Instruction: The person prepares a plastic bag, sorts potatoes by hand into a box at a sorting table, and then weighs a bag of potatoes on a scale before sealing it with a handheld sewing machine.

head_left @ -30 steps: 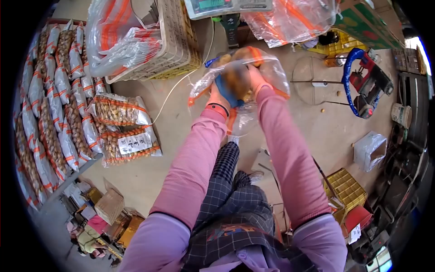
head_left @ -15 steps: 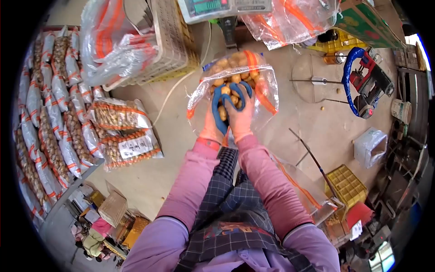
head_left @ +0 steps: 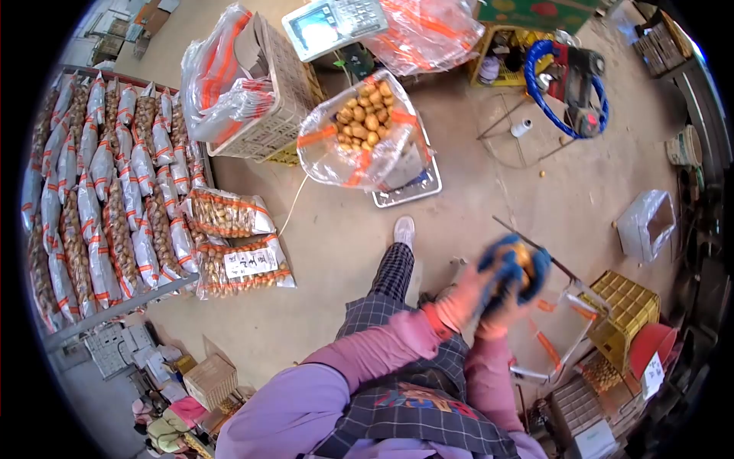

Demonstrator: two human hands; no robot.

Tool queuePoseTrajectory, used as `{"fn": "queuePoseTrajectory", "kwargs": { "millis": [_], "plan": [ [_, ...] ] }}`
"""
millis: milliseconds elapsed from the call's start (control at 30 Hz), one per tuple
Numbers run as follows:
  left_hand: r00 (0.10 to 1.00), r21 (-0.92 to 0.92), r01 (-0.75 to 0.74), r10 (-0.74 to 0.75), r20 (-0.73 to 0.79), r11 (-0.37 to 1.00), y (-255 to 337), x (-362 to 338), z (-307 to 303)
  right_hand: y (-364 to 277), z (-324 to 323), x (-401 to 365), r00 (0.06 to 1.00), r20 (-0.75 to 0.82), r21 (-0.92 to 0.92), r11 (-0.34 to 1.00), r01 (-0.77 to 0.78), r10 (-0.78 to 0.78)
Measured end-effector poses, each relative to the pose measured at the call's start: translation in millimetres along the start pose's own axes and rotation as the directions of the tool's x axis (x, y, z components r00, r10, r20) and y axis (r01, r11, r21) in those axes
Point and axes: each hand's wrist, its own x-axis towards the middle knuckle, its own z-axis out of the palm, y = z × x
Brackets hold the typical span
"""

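Observation:
My left hand [head_left: 489, 268] and my right hand [head_left: 527, 279], both in blue and orange gloves, are pressed together around a cluster of brown round produce [head_left: 524, 260], blurred by motion. Beneath and beside them is a clear plastic bag with orange stripes [head_left: 547, 344], held on a frame. Away from my hands, another open clear bag [head_left: 317, 164] holds more of the brown produce [head_left: 365, 115] and stands on a metal scale platform [head_left: 409, 195].
Filled bags [head_left: 115, 199] line a rack at the left, with two more bags [head_left: 229, 214] beside it. A crate with empty bags [head_left: 264, 115], a scale display [head_left: 321, 30], a blue-ringed stand [head_left: 535, 76] and a yellow basket [head_left: 623, 306] surround the floor.
Both hands have left the bag on the scale and moved right and toward my body, with produce between them. The view has shifted, and the scale platform now shows.

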Motion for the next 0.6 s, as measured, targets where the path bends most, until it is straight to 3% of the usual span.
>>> {"fn": "queuePoseTrajectory", "kwargs": {
  "millis": [33, 67, 100, 133, 167, 200, 233, 267, 300, 367, 400, 433, 500, 533, 567, 600],
  "plan": [
    [0.995, -0.049, 0.090, -0.088, 0.038, 0.995, -36.0, -14.9, 18.8, -0.3, -45.5, -11.0, 0.993, -0.096, 0.001, 0.998, -0.069, 0.069],
    [0.984, -0.063, 0.155, -0.149, 0.095, 0.986, -74.4, -26.7, 34.1, -8.9, -85.2, -18.3, 0.985, -0.169, -0.036, 0.998, -0.050, 0.043],
    [0.964, -0.084, 0.235, -0.222, 0.147, 0.968, -113.3, -39.9, 48.0, -18.9, -123.3, -25.3, 0.964, -0.239, 0.028, 0.993, -0.117, 0.120],
    [0.962, 0.014, 0.209, -0.208, 0.176, 0.978, -146.5, -51.3, 62.1, -30.5, -151.3, -29.6, 0.956, -0.249, 0.130, 0.984, -0.124, 0.154],
    [0.922, -0.119, 0.333, -0.296, 0.251, 0.935, -179.7, -61.2, 72.1, -39.5, -175.5, -30.9, 0.945, -0.269, 0.216, 0.968, -0.129, 0.185],
    [0.891, -0.118, 0.417, -0.380, 0.248, 0.901, -208.7, -64.5, 81.3, -43.0, -199.5, -33.8, 0.916, -0.381, 0.000, 0.990, -0.138, 0.128],
    [0.855, -0.320, 0.516, -0.452, 0.255, 0.794, -229.6, -69.4, 94.5, -36.7, -220.6, -32.4, 0.880, -0.473, -0.216, 0.962, -0.167, 0.046],
    [0.899, -0.163, 0.427, -0.399, 0.179, 0.889, -265.6, -55.9, 87.2, -7.1, -264.5, -33.6, 0.850, -0.519, -0.316, 0.905, -0.284, 0.086],
    [0.934, 0.016, 0.342, -0.342, 0.101, 0.940, -300.5, -46.6, 81.8, 17.1, -274.5, -31.3, 0.850, -0.496, -0.184, 0.936, -0.300, 0.175],
    [0.843, -0.018, 0.537, -0.537, 0.018, 0.843, -317.0, -20.6, 54.6, 72.6, -285.0, -30.9, 0.797, -0.425, 0.041, 0.888, -0.457, 0.430],
    [0.744, -0.120, 0.668, -0.660, 0.104, 0.735, -320.1, -6.0, 30.7, 73.9, -280.5, -28.9, 0.744, -0.335, 0.089, 0.805, -0.586, 0.578],
    [0.589, 0.154, 0.802, -0.721, -0.365, 0.577, -298.5, 2.0, 30.8, 112.3, -293.2, -40.8, 0.741, -0.225, 0.239, 0.773, -0.587, 0.633],
    [0.556, 0.104, 0.821, -0.743, -0.374, 0.562, -258.0, -13.2, 52.8, 103.9, -290.1, -59.5, 0.689, -0.212, 0.043, 0.711, -0.702, 0.693],
    [0.527, 0.116, 0.842, -0.756, -0.388, 0.527, -253.1, -19.5, 33.1, 81.9, -292.0, -64.7, 0.697, -0.203, -0.249, 0.652, -0.716, 0.688],
    [0.485, 0.098, 0.872, -0.873, -0.054, 0.479, -248.3, -27.2, 7.4, 56.0, -295.8, -74.7, 0.692, -0.192, -0.518, 0.527, -0.674, 0.696],
    [0.384, 0.091, 0.900, -0.875, 0.295, 0.425, -235.5, -30.3, -10.7, 41.8, -302.2, -89.2, 0.770, -0.098, -0.604, 0.577, -0.550, 0.631]
  ]
}}
